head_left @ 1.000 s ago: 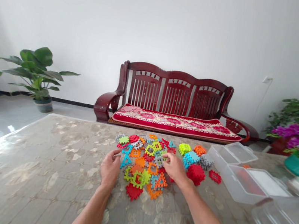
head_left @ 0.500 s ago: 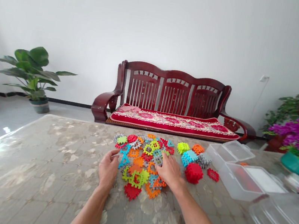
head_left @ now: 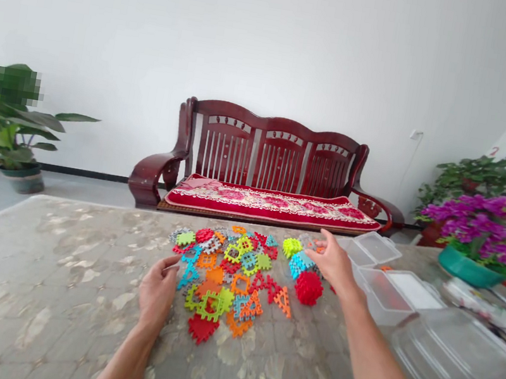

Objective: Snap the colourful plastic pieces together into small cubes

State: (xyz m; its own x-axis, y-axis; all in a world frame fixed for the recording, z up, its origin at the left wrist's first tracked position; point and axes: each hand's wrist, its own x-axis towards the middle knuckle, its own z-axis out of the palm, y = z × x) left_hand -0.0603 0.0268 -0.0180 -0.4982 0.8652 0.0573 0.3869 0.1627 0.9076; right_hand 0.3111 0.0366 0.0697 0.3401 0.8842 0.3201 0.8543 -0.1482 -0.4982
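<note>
My right hand (head_left: 333, 263) is above the sorted stacks right of the pile, thumb and fingers closed on a grey interlocking puzzle tile (head_left: 306, 240). Below and around it are a yellow-green stack (head_left: 292, 246), a blue stack (head_left: 300, 265), a red stack (head_left: 308, 288) and orange tiles (head_left: 319, 247), partly covered by the hand. My left hand (head_left: 158, 286) rests at the left edge of the mixed pile of toothed tiles (head_left: 215, 276), beside blue tiles (head_left: 188, 275). Its fingers are curled together; whatever may be between them is hidden.
Clear plastic boxes (head_left: 384, 297) with open lids stand right of the stacks, and a large clear lid (head_left: 457, 356) lies nearer. A teal flower pot (head_left: 468, 267) is at the far right. A patterned cloth (head_left: 74, 289) covers the table; a wooden bench (head_left: 267, 160) stands behind.
My right hand has moved right from the pile to the stacks, carrying a grey tile away. My left hand stays beside the pile. The view has turned somewhat to the right.
</note>
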